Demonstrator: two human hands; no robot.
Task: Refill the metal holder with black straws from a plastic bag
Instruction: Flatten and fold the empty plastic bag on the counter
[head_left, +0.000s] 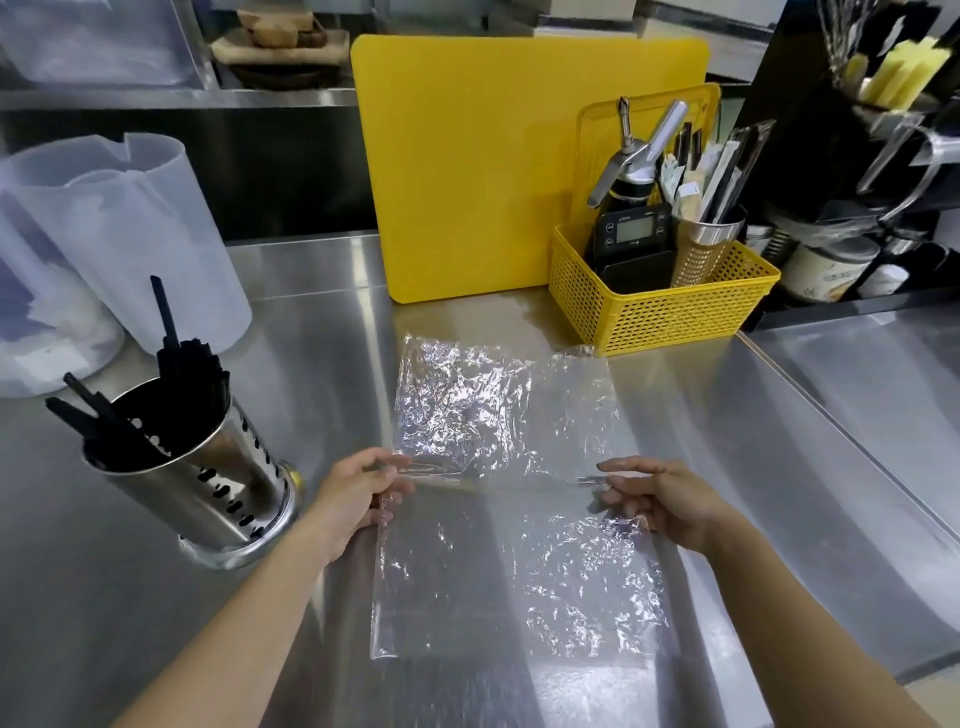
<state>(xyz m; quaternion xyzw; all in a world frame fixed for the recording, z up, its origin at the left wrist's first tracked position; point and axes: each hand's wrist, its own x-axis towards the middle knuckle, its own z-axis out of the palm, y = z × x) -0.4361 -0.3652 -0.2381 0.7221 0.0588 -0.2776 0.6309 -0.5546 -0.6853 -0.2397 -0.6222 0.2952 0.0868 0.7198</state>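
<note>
Looks like the refill is basically done: the black straws (176, 374) sit in the metal holder (208, 478) at 9 o'clock on the counter (779, 467). The plastic bag (509, 499) lies flat and empty at center. Left hand (358, 493) and right hand (660, 499) pinch its 2 side edges at a crease. I'd fold it over evenly, pressing air out.

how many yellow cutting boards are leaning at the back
2. A large yellow cutting board stands behind the plastic bag; a smaller one stands behind the yellow basket, partly hidden by its contents.
</note>
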